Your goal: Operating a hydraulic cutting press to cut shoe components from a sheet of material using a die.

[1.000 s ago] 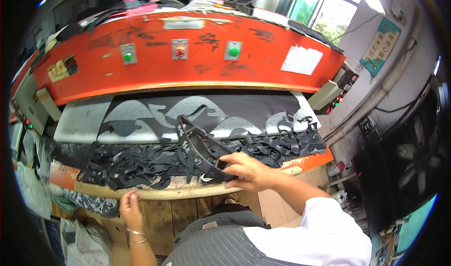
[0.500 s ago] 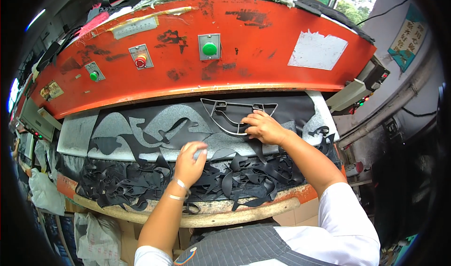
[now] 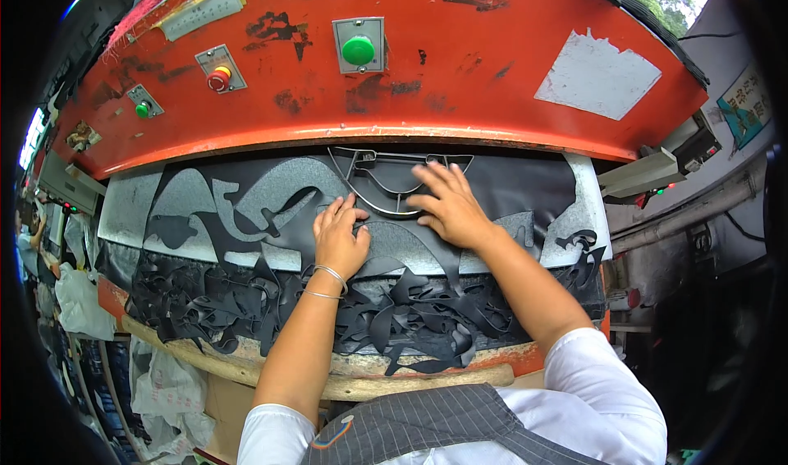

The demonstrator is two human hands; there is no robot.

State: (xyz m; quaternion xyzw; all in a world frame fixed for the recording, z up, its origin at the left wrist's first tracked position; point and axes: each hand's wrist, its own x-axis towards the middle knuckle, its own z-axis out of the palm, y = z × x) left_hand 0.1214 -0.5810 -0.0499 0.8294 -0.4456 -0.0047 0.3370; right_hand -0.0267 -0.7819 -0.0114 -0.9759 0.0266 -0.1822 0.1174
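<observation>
A curved metal cutting die [image 3: 379, 205] with inner braces lies on a black sheet of material [image 3: 525, 187], close under the red machine front. My right hand [image 3: 450, 208] is over the die's right part, fingers spread and stretched out. Its fingertips overlap the die's edge; whether they press on it I cannot tell. My left hand [image 3: 340, 237] rests on the sheet at the die's lower left, fingers extended, the foremost fingertip beside the die's rim. Left of it, curved cut-outs in the sheet bare the speckled grey board [image 3: 131, 206] beneath.
A heap of black offcuts [image 3: 386, 309] lies along the front, behind a worn wooden rail [image 3: 197, 358]. The red machine beam [image 3: 460, 71] overhangs the back, carrying a green button [image 3: 358, 50] and a red button [image 3: 219, 77]. Plastic bags [image 3: 82, 301] hang at the left.
My left hand has come down from above the board's front edge onto the sheet beside the die. My right hand's fingers have spread apart. The whole view has shifted.
</observation>
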